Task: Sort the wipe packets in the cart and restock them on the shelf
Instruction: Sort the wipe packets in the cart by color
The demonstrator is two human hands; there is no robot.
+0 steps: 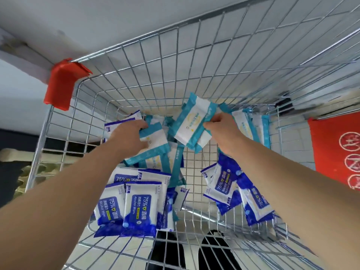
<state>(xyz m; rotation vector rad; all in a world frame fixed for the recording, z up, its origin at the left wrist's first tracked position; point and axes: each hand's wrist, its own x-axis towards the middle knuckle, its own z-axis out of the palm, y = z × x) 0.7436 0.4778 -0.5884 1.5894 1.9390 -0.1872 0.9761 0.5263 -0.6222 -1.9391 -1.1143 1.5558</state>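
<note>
cart: we look down into a wire cart (148, 78), its mesh walls rising round a loose scatter of wipe packets on the basket floor.
left hand: our left hand (130, 133) reaches into the far-left part of the basket. thumb on top and fingers curled underneath, it grips a teal packet (155, 137) by its left end.
teal packet: teal with a white middle band, tilted, lying on top of the teal heap (155, 162) below it.
right hand: our right hand (224, 129) is at the far-right part of the basket. its fingers are curled and pinch the teal pair (191, 123) at the right edge.
teal pair: two teal-and-white packets held together, one under the other, raised clear of the basket floor and tilted, just beside the teal packet in the other hand but apart from it.
more teal packets: a few teal ones (253, 127) lean against the far-right wall, behind our right hand.
blue packets, left: a blue stack (138, 203) marked 75% alcohol wipes lies in the near-left corner, overlapping each other under our left forearm.
blue packets, right: a blue cluster (226, 188) of the same kind lies under our right forearm, well apart from the left one.
corner: a red corner guard (62, 84) caps the far-left rim.
outside the cart: a red panel (339, 152) with round white signs stands at the right.
</note>
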